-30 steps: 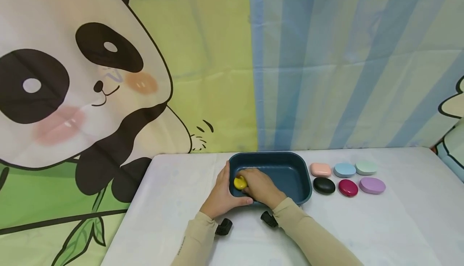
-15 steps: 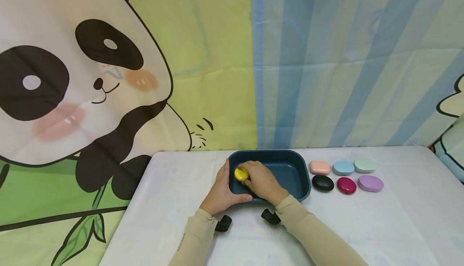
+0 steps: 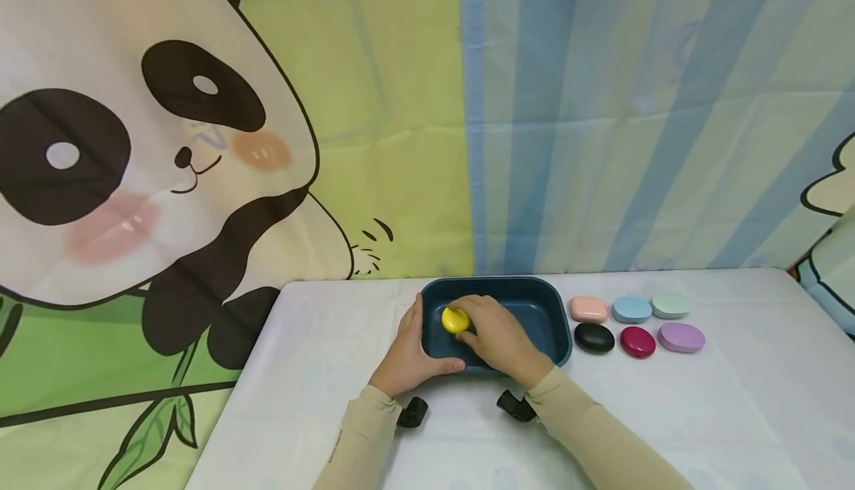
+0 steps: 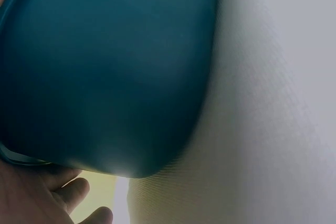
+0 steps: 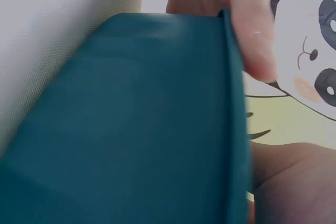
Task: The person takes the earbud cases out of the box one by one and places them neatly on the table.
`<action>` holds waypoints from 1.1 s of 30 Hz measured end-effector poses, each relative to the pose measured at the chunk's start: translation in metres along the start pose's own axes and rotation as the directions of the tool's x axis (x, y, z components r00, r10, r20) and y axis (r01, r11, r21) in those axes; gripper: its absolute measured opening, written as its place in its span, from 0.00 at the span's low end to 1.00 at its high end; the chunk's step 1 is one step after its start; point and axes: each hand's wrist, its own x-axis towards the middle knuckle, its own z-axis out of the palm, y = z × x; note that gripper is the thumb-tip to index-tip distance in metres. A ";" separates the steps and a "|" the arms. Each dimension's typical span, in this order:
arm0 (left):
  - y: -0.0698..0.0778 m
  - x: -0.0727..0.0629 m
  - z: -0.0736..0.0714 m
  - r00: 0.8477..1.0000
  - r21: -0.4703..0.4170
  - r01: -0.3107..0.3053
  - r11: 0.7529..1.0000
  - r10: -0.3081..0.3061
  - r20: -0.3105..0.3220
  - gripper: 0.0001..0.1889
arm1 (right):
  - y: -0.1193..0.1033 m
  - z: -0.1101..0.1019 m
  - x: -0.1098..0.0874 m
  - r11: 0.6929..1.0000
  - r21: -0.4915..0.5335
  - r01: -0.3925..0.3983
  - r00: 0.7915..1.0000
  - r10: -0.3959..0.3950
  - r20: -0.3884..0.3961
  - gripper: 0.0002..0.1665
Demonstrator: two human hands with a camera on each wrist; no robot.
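Inside the dark blue tray (image 3: 528,327), towards its left end, my right hand (image 3: 502,335) pinches a round yellow bar of soap (image 3: 455,320) between thumb and fingers. My left hand (image 3: 413,353) holds the tray's near left corner, its thumb (image 5: 254,35) along the front rim and its fingers down the left side. The left wrist view shows the tray's outer wall (image 4: 110,72) with some fingertips (image 4: 79,190) beside it. In the right wrist view the tray's front wall (image 5: 131,114) hides the yellow soap.
Right of the tray lie two rows of soaps: pink (image 3: 588,309), light blue (image 3: 631,309) and mint (image 3: 671,304) behind, black (image 3: 594,338), red (image 3: 637,341) and purple (image 3: 681,337) in front. A printed cloth (image 3: 401,119) hangs behind the white table (image 3: 728,416).
My right hand has moved up slightly and to the right, taking the yellow soap from near the tray's left wall further in. The left hand stays at the corner.
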 end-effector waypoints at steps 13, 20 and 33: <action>0.002 0.000 0.001 1.000 0.002 0.006 1.000 -0.006 -0.006 0.72 | 0.004 -0.023 -0.020 0.999 -0.044 0.004 0.998 -0.006 -0.059 0.30; 0.002 -0.002 -0.001 1.000 0.011 0.006 1.000 -0.006 -0.009 0.72 | 0.015 -0.034 -0.033 0.998 -0.058 0.007 0.996 -0.012 -0.083 0.30; 0.002 -0.001 0.001 1.000 0.002 0.018 1.000 -0.018 -0.009 0.73 | 0.032 -0.060 -0.061 0.999 -0.043 -0.007 0.995 0.002 -0.098 0.31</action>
